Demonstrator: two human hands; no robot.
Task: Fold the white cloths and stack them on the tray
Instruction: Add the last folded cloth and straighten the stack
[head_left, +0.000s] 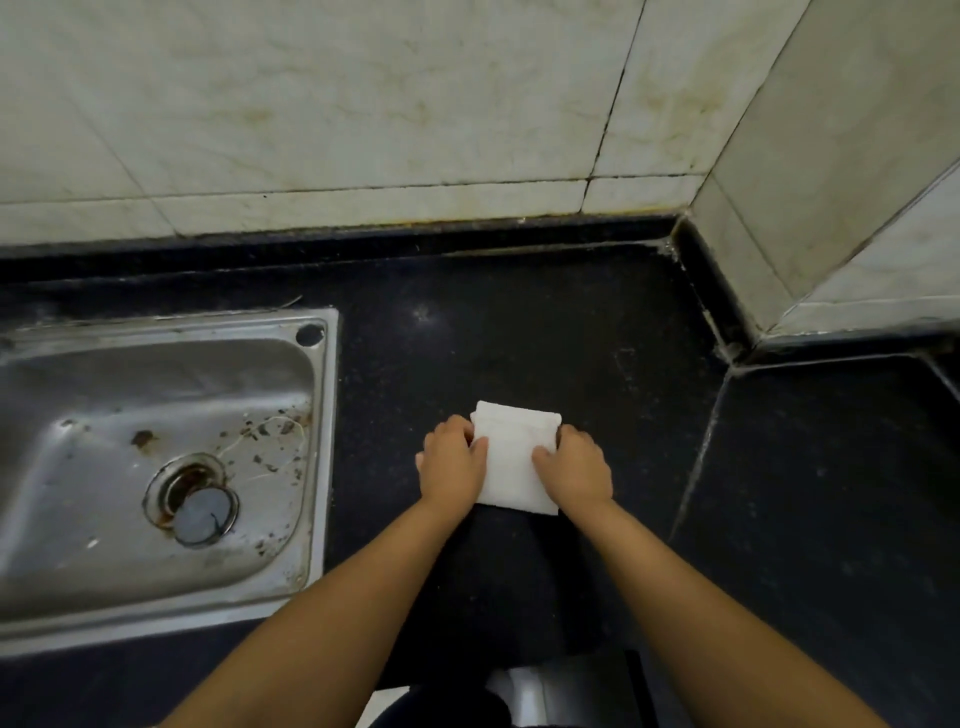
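Left hand and right hand curled on opposite side edges of a folded white cloth, gripping it, cloth flat on the black desk, steel sink well left, tiled wall behind

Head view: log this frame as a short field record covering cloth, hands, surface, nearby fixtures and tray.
cloth: one white cloth, folded to a small rectangle, lying flat
left hand: left hand grips the cloth's left edge
right hand: right hand grips the cloth's right edge
surface: black countertop
fixtures: steel sink left of the cloth, stained, drain visible; tiled wall behind
tray: not identifiable in this frame
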